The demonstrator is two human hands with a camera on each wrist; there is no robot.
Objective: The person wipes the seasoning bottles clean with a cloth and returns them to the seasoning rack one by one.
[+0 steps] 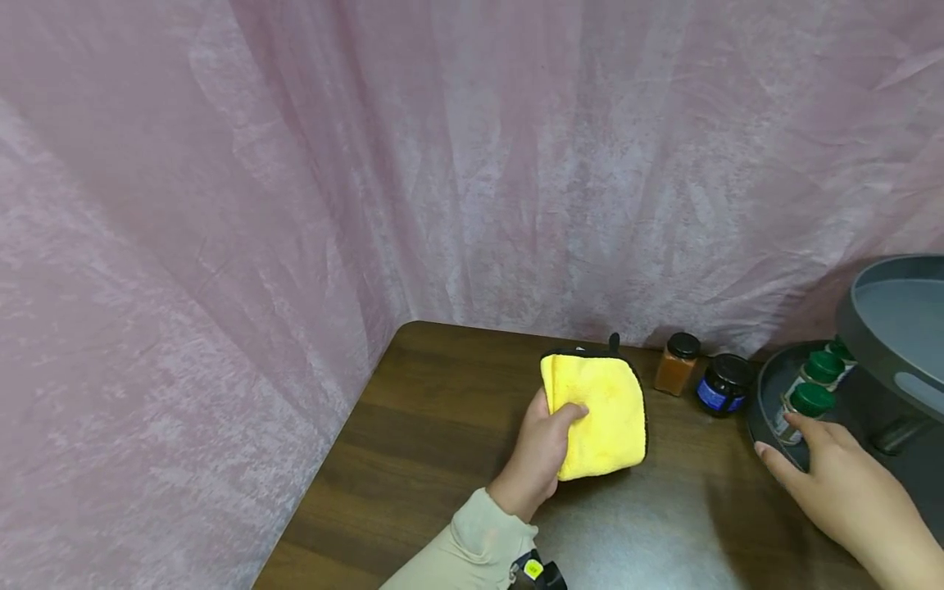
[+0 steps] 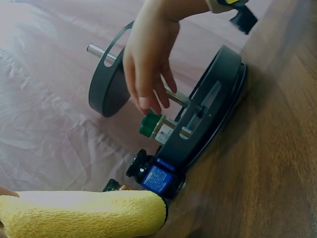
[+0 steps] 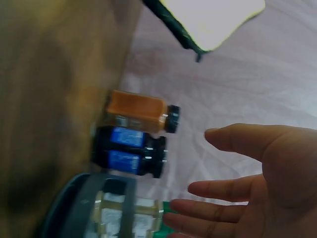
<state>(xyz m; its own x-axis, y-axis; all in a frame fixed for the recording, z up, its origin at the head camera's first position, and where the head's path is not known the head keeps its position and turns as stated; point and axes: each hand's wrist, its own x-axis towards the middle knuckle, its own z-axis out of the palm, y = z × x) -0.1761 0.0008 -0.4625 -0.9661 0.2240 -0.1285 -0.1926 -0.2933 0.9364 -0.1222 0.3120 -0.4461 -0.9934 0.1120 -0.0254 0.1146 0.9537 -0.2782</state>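
Observation:
My left hand [image 1: 534,451] grips a folded yellow cloth [image 1: 601,422] with black edging, thumb on top, above the wooden table. On the right, my right hand [image 1: 855,487] hovers at the lower tier of a grey two-tier stand, its fingers extended and thumb apart. Closest to those fingers is a green-capped jar [image 1: 810,400]; the right wrist view shows the fingertips [image 3: 171,218] by a green cap, but whether they touch it I cannot tell. More green-capped jars [image 1: 823,366] stand behind it on that tier.
Left of the stand are a jar of orange-brown spice [image 1: 674,370] with a black lid and a dark jar [image 1: 724,385] with a blue label. The stand's upper tier [image 1: 903,328] overhangs the lower tier [image 1: 763,410]. A pink curtain [image 1: 516,164] hangs behind the table [image 1: 435,410].

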